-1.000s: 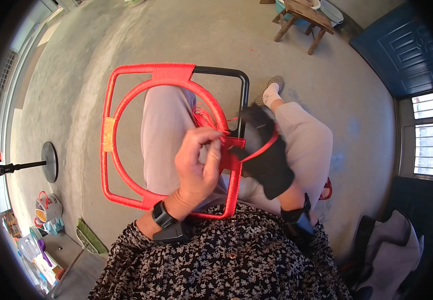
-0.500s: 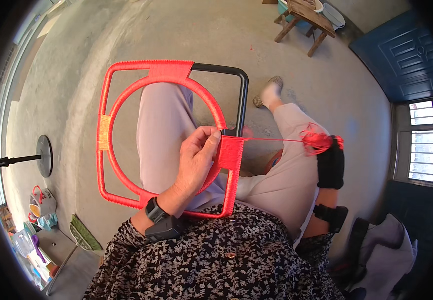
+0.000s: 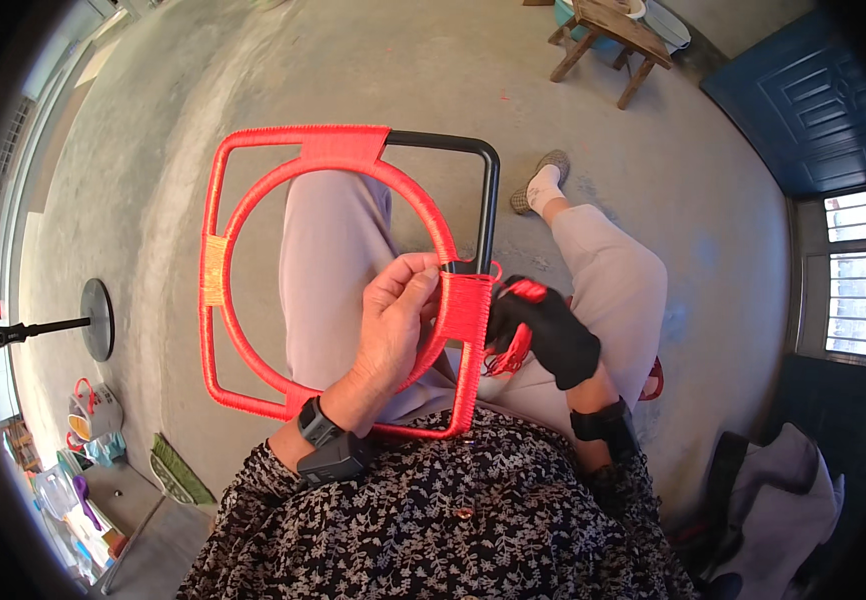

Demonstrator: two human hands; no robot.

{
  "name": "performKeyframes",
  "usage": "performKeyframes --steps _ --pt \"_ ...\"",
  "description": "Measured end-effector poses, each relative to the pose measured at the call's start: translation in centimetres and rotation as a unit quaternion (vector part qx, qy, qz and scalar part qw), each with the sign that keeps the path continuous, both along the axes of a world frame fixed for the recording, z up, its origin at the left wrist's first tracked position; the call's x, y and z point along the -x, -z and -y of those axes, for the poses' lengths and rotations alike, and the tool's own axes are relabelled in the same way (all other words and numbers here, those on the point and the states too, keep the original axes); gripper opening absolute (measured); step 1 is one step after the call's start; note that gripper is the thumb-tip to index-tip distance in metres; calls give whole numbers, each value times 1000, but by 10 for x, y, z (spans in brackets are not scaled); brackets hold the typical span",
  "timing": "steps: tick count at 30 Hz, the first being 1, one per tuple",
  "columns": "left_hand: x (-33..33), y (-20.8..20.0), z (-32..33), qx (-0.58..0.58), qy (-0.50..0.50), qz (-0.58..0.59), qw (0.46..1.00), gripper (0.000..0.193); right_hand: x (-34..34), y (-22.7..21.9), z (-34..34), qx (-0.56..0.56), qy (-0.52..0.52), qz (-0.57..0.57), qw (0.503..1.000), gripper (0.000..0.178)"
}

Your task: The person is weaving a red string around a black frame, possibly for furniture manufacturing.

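Observation:
A square metal frame with a ring inside it (image 3: pixel 210 200) rests across my lap, mostly wrapped in red cord. Its upper right corner is bare black metal (image 3: pixel 491 200), and a yellow-orange band (image 3: pixel 215 270) crosses the left side. My bare left hand (image 3: pixel 398 305) pinches the ring beside the wide red wrapped band (image 3: pixel 467 305). On the band's other side, my black-gloved right hand (image 3: pixel 548 335) is closed around a bundle of red cord (image 3: pixel 513 355), with loose strands hanging below. A small loop of cord stands at the band's top edge. The right fingertips are partly hidden behind the frame.
A wooden stool (image 3: pixel 618 40) stands at the far right, near a blue door (image 3: pixel 813 110). To the left are a round black stand base (image 3: pixel 99 320), a bucket (image 3: pixel 96 410) and a green broom head (image 3: pixel 181 470). A grey draped seat (image 3: pixel 778 500) is at lower right.
My right hand has come in from far right to the frame's right side with the cord bundle. The stretched cord has slackened into a loop. My left hand keeps its grip.

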State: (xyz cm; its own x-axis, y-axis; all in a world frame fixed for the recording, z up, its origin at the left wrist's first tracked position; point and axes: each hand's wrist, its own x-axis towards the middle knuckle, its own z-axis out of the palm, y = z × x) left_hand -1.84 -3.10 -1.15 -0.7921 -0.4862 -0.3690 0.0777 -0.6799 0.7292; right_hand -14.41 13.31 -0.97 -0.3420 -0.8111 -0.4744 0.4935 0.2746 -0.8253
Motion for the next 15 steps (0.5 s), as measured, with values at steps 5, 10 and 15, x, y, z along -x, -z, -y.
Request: performKeyframes --steps 5,10,15 --pt "-3 4 0 17 26 -9 999 17 7 -1 1 126 255 137 949 20" --pt "1 1 -1 -38 77 -42 995 18 5 5 11 229 315 242 889 21" --pt "2 -11 1 -43 217 -35 975 25 12 11 7 259 275 284 881 22"
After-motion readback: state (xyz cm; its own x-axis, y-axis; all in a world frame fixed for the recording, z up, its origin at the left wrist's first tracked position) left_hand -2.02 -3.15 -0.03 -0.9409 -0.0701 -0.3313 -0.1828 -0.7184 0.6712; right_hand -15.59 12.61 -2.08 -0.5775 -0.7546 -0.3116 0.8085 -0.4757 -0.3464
